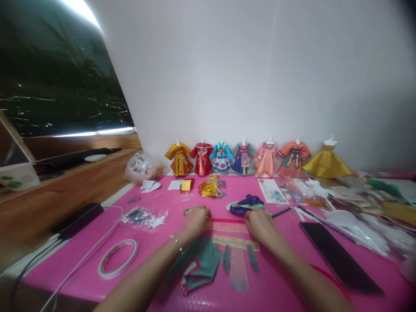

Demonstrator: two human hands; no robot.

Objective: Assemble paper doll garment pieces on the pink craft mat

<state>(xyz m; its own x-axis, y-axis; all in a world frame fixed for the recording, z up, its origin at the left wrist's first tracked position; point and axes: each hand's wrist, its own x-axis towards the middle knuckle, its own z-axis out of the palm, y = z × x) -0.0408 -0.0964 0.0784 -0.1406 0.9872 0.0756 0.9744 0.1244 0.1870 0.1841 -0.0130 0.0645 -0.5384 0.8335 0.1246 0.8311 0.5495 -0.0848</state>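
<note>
- Landmark: the paper strip [227,226], a pink-and-gold band lying flat on the pink worktop [279,286]. All positions below refer to it.
- Nearest to us, just in front of the paper strip, lie a folded green garment piece [198,264] and a banded panel with hanging tabs [238,255].
- Our left hand [197,219] rests on the left end of the paper strip, fingers curled down onto it; whether it pinches the paper, we cannot tell.
- Our right hand [260,224] presses the right end, fingers bent, palm down; no firm grip is visible.
- Risk: we judge that uneven pressure from the two hands could skew or crease the thin paper strip, and the glossy worktop may let it slide.
- Left of the strip and nearer us lies a tape roll [117,258]; to the right, a dark phone [339,258].
- Just behind the strip sits a purple folded piece [245,203].
- Farthest behind, a row of paper dresses [243,158] stands against the wall.
</note>
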